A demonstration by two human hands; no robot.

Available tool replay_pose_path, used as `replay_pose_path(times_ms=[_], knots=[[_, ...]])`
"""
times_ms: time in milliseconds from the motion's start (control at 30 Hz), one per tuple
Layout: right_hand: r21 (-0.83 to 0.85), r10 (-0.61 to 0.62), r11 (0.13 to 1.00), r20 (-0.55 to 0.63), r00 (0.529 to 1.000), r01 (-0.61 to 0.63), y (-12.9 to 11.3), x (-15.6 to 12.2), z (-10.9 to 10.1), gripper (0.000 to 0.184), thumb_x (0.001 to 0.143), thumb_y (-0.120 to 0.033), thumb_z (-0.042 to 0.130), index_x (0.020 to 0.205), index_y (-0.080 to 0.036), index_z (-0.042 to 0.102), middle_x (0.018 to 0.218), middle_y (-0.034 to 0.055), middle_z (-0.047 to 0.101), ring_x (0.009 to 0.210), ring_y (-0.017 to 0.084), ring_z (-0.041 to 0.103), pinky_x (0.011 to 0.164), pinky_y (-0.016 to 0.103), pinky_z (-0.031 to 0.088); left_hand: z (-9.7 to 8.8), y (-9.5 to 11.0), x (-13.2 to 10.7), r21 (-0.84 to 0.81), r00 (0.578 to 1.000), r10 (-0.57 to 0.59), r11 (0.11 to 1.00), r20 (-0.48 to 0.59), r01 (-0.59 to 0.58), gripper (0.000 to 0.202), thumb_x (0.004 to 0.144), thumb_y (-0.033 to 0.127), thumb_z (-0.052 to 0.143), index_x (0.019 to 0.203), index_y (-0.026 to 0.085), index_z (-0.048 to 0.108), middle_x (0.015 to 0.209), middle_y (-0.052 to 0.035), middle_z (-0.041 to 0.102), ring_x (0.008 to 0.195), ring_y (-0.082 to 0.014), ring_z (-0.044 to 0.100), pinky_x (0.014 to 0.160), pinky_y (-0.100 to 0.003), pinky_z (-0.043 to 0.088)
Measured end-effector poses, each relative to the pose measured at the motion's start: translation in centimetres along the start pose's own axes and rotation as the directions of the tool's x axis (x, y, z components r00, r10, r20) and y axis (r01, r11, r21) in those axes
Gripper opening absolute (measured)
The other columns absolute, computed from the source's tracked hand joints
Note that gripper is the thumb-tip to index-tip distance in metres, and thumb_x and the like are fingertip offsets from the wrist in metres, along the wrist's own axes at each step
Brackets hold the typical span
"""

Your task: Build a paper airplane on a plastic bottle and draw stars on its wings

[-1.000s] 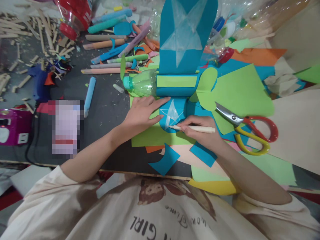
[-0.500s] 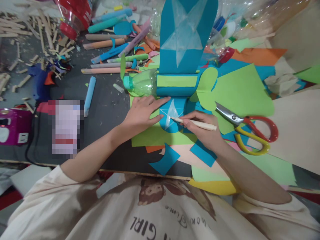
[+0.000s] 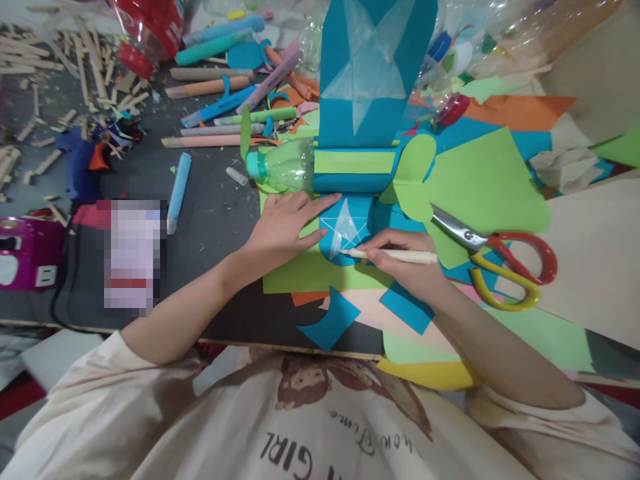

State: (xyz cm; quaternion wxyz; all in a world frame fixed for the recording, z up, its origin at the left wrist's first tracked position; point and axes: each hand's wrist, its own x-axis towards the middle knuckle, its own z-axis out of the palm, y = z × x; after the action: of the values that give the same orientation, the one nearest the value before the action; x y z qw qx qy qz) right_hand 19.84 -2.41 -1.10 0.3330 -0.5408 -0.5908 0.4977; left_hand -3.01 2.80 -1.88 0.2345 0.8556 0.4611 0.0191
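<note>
My right hand [image 3: 400,260] grips a cream-coloured marker pen [image 3: 413,256], its tip resting on the lower wing of blue paper [image 3: 357,210]. A white star [image 3: 345,223], partly filled in, is drawn on that wing. With fingers spread, my left hand [image 3: 283,223] lies flat at the wing's left edge. The wing joins a clear plastic bottle [image 3: 290,165] wrapped in a blue band with a green strip [image 3: 355,162]. On the far side, a larger blue wing [image 3: 340,123] carries a filled white star. Green paper leaf shapes [image 3: 417,160] sit at the bottle's right end.
Scissors [image 3: 470,237] with red and yellow handles lie right of my right hand, on coloured paper sheets [image 3: 485,180]. Several markers [image 3: 215,87] are scattered at the back left. A blue glue gun [image 3: 80,163], wood sticks [image 3: 90,60] and a blurred-out rectangle [image 3: 133,253] are further left.
The pen tip has moved down toward the star's lower left point, and my right hand has shifted slightly with it. More white shows inside the star. My left hand stays put.
</note>
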Motion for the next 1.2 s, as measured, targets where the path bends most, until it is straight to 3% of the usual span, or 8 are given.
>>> replay_pose_path(times_ms=[133,333,533,700,900,1200], knots=[[0.040,-0.017,0.999,-0.080,0.997,0.021,0.38,-0.01,-0.05,0.009,0.078,-0.027,0.069,0.073,-0.022,0.075,0.065,0.0010,0.072,0.057,0.014,0.063,0.051,0.025,0.046,0.03,-0.07,0.04,0.006,1.000,-0.007,1.000,0.007,0.007,0.057,0.099,0.051,0.037,0.151,0.029,0.039,0.112,-0.0101,0.060,0.101,-0.0283,0.051,0.085,-0.037,0.033],[-0.013,-0.020,1.000,-0.062,0.998,0.019,0.22,0.07,-0.07,0.009,0.079,-0.026,0.067,0.077,-0.022,0.075,0.068,0.0015,0.073,0.058,0.015,0.062,0.052,0.026,0.045,0.05,-0.07,0.05,0.003,1.000,-0.002,1.000,0.007,0.002,0.058,0.099,0.052,0.036,0.151,0.029,0.039,0.111,-0.0090,0.059,0.100,-0.0280,0.051,0.086,-0.037,0.033],[-0.067,-0.027,0.997,-0.023,0.999,0.025,-0.24,0.10,-0.07,0.011,0.077,-0.026,0.065,0.070,-0.021,0.072,0.059,0.0012,0.069,0.051,0.014,0.057,0.047,0.025,0.039,0.07,0.03,-0.01,-0.001,1.000,0.001,1.000,-0.012,-0.001,0.057,0.099,0.053,0.034,0.151,0.029,0.040,0.111,-0.0088,0.060,0.100,-0.0275,0.051,0.087,-0.037,0.033],[-0.042,0.006,0.999,0.009,1.000,-0.006,-0.21,-0.02,-0.11,0.014,0.074,-0.031,0.067,0.064,-0.021,0.070,0.063,0.0034,0.073,0.052,0.016,0.060,0.046,0.027,0.042,0.00,0.07,-0.03,-0.012,1.000,-0.004,1.000,0.001,0.004,0.057,0.098,0.052,0.036,0.151,0.029,0.039,0.113,-0.0094,0.059,0.101,-0.0276,0.051,0.087,-0.037,0.032],[0.012,-0.026,1.000,-0.119,0.993,0.028,0.19,-0.12,-0.05,0.011,0.076,-0.028,0.067,0.068,-0.024,0.072,0.062,0.0011,0.072,0.053,0.016,0.061,0.048,0.028,0.047,-0.15,0.05,-0.03,-0.011,1.000,-0.009,1.000,0.010,0.009,0.057,0.098,0.052,0.036,0.151,0.029,0.040,0.112,-0.0091,0.059,0.101,-0.0287,0.051,0.087,-0.038,0.033],[-0.057,-0.040,0.998,-0.076,0.996,0.036,-0.06,0.01,-0.07,0.012,0.078,-0.029,0.067,0.071,-0.022,0.074,0.061,0.0010,0.070,0.053,0.014,0.059,0.049,0.026,0.043,-0.48,0.60,0.04,-0.001,0.996,-0.063,0.998,0.057,0.064,0.057,0.098,0.051,0.038,0.151,0.030,0.039,0.115,-0.0099,0.059,0.105,-0.0306,0.052,0.090,-0.040,0.032]])
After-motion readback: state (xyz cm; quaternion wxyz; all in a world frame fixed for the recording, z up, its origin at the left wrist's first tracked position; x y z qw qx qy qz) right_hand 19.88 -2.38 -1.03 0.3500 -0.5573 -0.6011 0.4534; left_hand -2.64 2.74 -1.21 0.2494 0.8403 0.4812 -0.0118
